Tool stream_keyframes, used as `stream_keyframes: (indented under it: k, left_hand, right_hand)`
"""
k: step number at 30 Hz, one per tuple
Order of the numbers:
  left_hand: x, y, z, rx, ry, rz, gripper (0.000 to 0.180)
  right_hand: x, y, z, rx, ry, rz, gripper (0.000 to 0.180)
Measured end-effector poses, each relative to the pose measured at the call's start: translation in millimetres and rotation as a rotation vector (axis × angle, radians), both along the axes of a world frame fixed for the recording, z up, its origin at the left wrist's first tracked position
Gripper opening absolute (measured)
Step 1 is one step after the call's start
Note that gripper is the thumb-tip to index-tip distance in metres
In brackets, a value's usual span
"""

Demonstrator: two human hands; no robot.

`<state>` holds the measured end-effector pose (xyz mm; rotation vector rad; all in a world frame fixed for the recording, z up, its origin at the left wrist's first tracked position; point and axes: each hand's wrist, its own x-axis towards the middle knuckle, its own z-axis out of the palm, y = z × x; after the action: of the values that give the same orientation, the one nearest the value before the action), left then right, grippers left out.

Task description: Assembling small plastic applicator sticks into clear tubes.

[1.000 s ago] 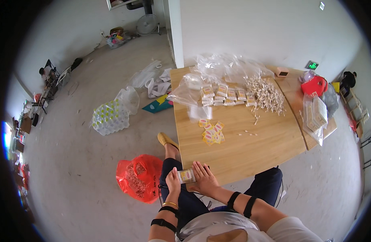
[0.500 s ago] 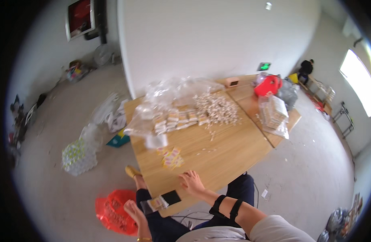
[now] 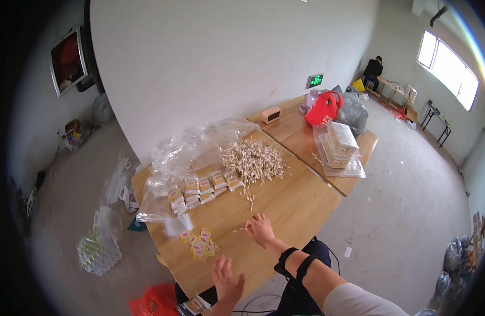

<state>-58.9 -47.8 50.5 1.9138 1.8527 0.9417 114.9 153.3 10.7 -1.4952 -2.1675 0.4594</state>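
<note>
My right hand (image 3: 260, 230) is over the table, fingers pinched together at the end of a cotton swab (image 3: 238, 229). Lower down, my left hand (image 3: 226, 279) is at the table's near edge, fingers spread, holding nothing. Left of both hands lies a loose group of small yellow-and-white cards (image 3: 201, 245). Farther back is a large heap of loose cotton swabs (image 3: 254, 160), with a few strays in front. Beside the heap, small packs of swabs (image 3: 205, 186) are stacked in rows. A dark flat pad and another swab pack (image 3: 195, 305) lie by my left wrist.
Clear plastic bags (image 3: 195, 142) cover the table's back left. A clock-like box (image 3: 271, 115), a red bag (image 3: 324, 108) and bagged packs (image 3: 340, 147) occupy the adjoining table (image 3: 298, 139). On the floor are a red plastic bag (image 3: 154, 301) and bubbly wrap (image 3: 99, 250). A person (image 3: 374, 69) sits far off.
The view has swung, so the table appears lower and farther left. My left hand has risen from beside the table to its edge and opened. My right hand has closed on a swab.
</note>
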Motion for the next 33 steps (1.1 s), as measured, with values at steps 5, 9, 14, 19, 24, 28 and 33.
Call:
stream_keyframes:
  k: [5, 9, 14, 19, 24, 28, 33]
  left_hand:
    - [36.2, 71.1, -28.7, -0.076, 0.367, -0.195, 0.078]
    - [45.8, 106.4, -50.6, -0.001, 0.486, -0.194, 0.082]
    - [46.9, 105.2, -53.1, -0.066, 0.458, -0.216, 0.079]
    - [42.6, 88.8, -52.7, -0.109, 0.407, -0.251, 0.078]
    - [40.3, 81.4, -52.9, -0.090, 0.356, -0.265, 0.077]
    - [38.5, 65.1, -54.2, -0.085, 0.336, -0.293, 0.077]
    - [45.8, 35.9, -51.8, -0.094, 0.351, -0.322, 0.076]
  right_hand:
    - [2.8, 0.0, -10.1, 0.001, 0.123, 0.081, 0.010]
    - [17.9, 48.6, -4.9, 0.024, 0.202, -0.112, 0.014]
    - [6.3, 111.1, 8.1, 0.031, 0.101, -0.292, 0.032]
    - [-32.4, 143.0, 15.9, -0.031, -0.085, -0.506, 0.052]
    - [-21.8, 145.8, 1.8, -0.090, -0.064, -0.560, 0.035]
    - [2.0, 106.8, -10.1, -0.085, 0.003, -0.480, 0.026]
    - [21.9, 36.9, -3.6, -0.114, 0.005, -0.107, 0.023]
